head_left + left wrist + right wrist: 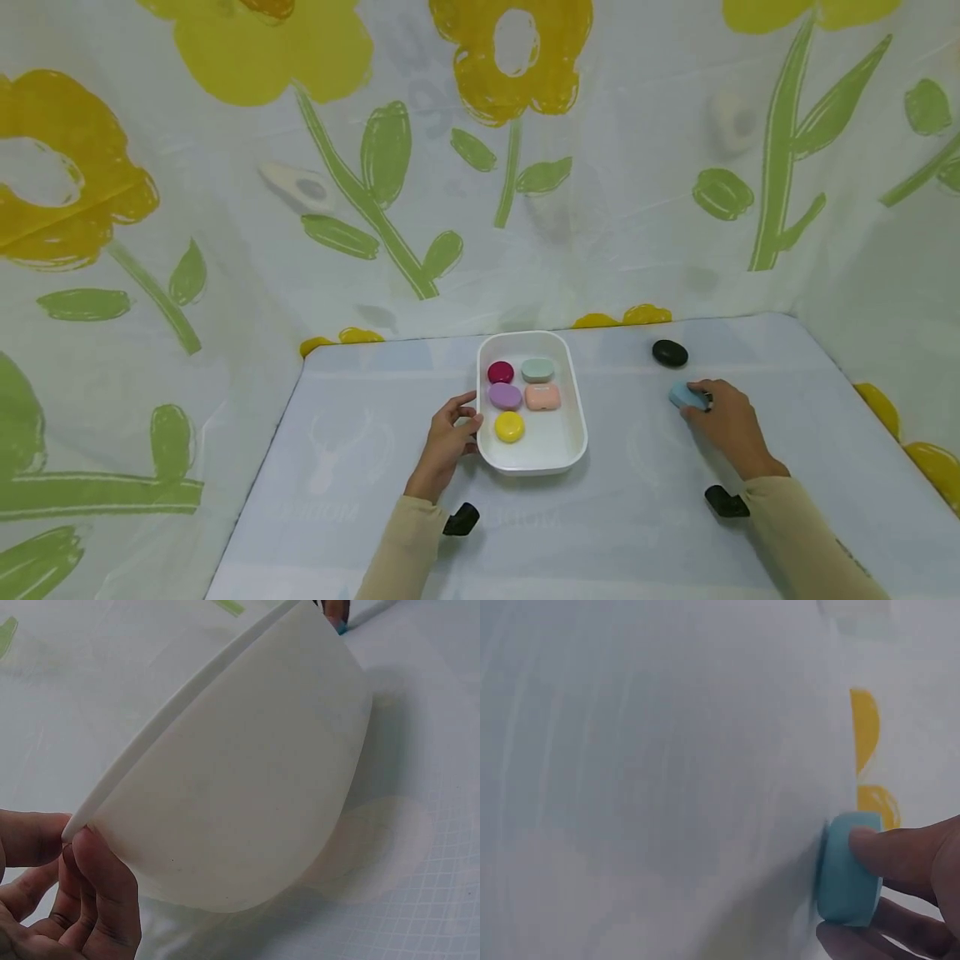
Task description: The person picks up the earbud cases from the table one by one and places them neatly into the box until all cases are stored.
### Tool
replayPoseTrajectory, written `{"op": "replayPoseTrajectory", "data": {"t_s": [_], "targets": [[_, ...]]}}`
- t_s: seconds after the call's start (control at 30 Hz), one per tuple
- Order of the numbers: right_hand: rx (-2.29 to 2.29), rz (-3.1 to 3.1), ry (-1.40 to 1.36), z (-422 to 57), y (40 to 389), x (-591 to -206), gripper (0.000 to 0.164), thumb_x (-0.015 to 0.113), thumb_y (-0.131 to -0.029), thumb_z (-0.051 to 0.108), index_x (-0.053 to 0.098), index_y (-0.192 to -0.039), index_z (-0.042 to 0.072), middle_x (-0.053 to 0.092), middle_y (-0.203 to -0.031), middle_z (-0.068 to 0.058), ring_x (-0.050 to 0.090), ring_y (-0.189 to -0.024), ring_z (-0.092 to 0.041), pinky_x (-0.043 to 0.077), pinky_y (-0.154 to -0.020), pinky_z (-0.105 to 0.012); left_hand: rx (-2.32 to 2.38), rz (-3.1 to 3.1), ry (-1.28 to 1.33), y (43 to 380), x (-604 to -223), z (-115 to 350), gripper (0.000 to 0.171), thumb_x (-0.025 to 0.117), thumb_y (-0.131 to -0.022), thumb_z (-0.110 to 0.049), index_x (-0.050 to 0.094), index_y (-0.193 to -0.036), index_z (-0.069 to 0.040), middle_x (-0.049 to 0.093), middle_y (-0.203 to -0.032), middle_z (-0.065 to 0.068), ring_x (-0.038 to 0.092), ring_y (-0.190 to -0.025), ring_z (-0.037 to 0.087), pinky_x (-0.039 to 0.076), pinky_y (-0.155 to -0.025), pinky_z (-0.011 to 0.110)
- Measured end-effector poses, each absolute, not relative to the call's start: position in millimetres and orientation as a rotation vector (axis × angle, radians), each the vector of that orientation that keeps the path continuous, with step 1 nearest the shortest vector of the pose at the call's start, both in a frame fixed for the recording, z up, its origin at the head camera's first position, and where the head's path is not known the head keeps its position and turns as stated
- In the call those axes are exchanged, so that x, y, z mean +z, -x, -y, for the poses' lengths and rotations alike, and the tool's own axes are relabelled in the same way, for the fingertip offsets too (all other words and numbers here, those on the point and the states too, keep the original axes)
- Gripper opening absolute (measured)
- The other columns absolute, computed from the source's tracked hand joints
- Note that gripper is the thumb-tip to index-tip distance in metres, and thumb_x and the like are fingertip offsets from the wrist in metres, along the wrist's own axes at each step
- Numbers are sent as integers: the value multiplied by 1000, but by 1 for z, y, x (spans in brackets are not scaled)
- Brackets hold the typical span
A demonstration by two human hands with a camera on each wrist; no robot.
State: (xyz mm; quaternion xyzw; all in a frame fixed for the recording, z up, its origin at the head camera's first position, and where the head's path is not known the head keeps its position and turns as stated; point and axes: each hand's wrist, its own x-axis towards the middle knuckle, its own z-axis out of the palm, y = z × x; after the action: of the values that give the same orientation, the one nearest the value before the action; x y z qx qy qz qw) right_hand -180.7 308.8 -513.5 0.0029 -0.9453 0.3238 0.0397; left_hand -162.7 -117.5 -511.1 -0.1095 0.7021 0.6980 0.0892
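Note:
My left hand point(447, 433) pinches the left rim of a white plastic basin point(558, 446) between thumb and fingers; in the left wrist view the basin's outer wall point(240, 780) fills the middle. Inside lie several soap bars: a dark red round one point(500, 372), a pale green one point(537, 370), a purple oval one point(505, 396), a pink one point(542, 397) and a yellow round one point(509, 427). At the right, my right hand point(726, 421) grips a light blue soap bar point(847, 870) by its edges, close over the table.
A black oval soap bar point(670, 353) lies behind the right hand near the table's back edge. The white table point(337, 500) meets a flower-printed curtain point(637, 250) at the back and sides. Black wrist mounts point(726, 502) stick out beside both sleeves.

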Motion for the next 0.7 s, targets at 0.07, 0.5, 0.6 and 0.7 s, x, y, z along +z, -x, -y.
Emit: {"op": "replayPoseTrajectory", "data": {"t_s": [0.07, 0.5, 0.6, 0.7], "targets": [[1024, 2886, -31, -300, 179, -510, 47, 75, -95, 5, 60, -134, -15, 56, -133, -40, 61, -111, -53, 53, -90, -63, 2075, -2089, 322, 163, -512, 117, 47, 64, -105, -5, 53, -151, -2, 55, -114, 11, 57, -67, 17, 55, -58, 25], [1221, 2804, -287, -226, 181, -462, 48, 78, -92, -3, 60, -136, -12, 62, -133, -31, 62, -120, -46, 58, -95, -56, 2077, -2092, 324, 162, -512, 117, 47, 64, -104, -3, 53, -151, -2, 55, -115, 12, 59, -74, 18, 56, -58, 25], [1226, 2809, -360, -209, 181, -453, 49, 79, -92, -2, 61, -136, -10, 62, -134, -29, 63, -119, -44, 59, -95, -55, 2068, -2104, 328, 162, -511, 117, 48, 64, -105, -4, 53, -151, -2, 56, -115, 11, 59, -76, 19, 56, -58, 25], [1246, 2818, -426, -193, 181, -446, 49, 79, -92, -2, 60, -137, -9, 63, -135, -27, 63, -119, -43, 60, -95, -53, 2064, -2109, 333, 163, -510, 117, 49, 65, -105, -5, 52, -152, -2, 56, -115, 11, 59, -75, 19, 56, -58, 25]]}}
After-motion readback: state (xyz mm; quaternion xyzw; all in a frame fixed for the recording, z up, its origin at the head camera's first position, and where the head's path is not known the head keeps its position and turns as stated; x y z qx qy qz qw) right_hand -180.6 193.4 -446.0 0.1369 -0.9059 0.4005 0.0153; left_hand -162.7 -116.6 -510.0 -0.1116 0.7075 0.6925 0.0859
